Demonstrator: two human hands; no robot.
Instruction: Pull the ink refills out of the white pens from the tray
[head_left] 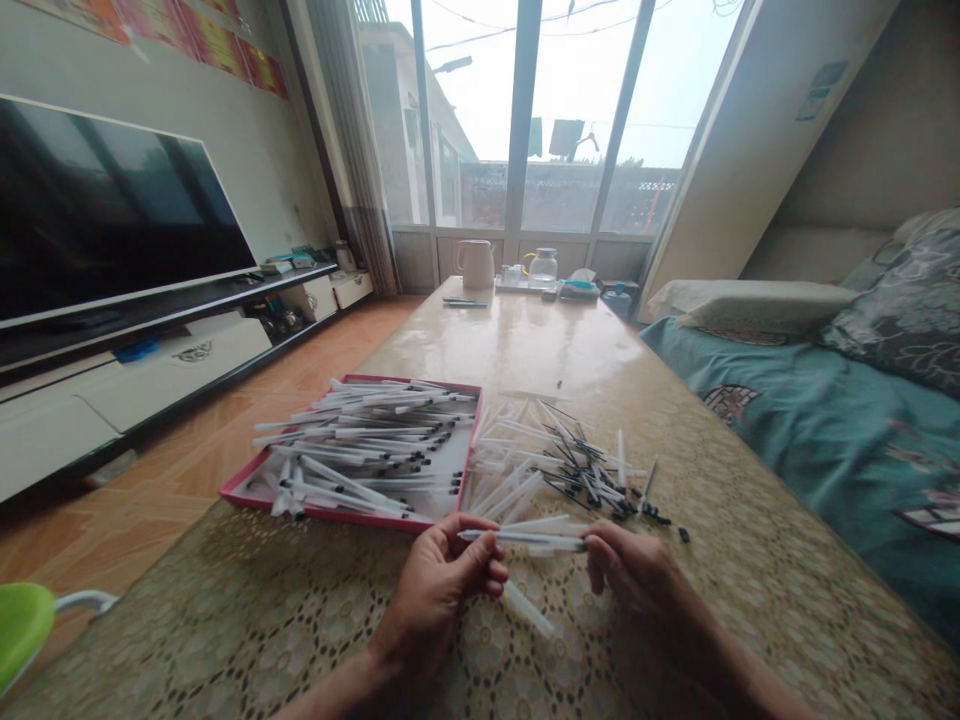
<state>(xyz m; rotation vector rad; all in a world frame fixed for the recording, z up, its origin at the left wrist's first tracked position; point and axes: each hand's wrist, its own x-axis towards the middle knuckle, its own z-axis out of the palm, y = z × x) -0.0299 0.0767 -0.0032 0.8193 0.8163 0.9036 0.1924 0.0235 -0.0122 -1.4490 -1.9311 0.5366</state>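
Hands (pixel 444 572) (pixel 639 568) apart, white pen (pixel 536 541) held crosswise between them

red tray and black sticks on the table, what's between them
In the head view, loose white tubes lie between the red tray and the black sticks.

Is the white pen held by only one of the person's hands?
No, the left hand pinches one end of the white pen while the right hand grips its other end.

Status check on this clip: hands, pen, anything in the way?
Left hand and right hand near opposite ends of one pen. Pink box and loose pen parts just beyond; nothing visibly blocking.
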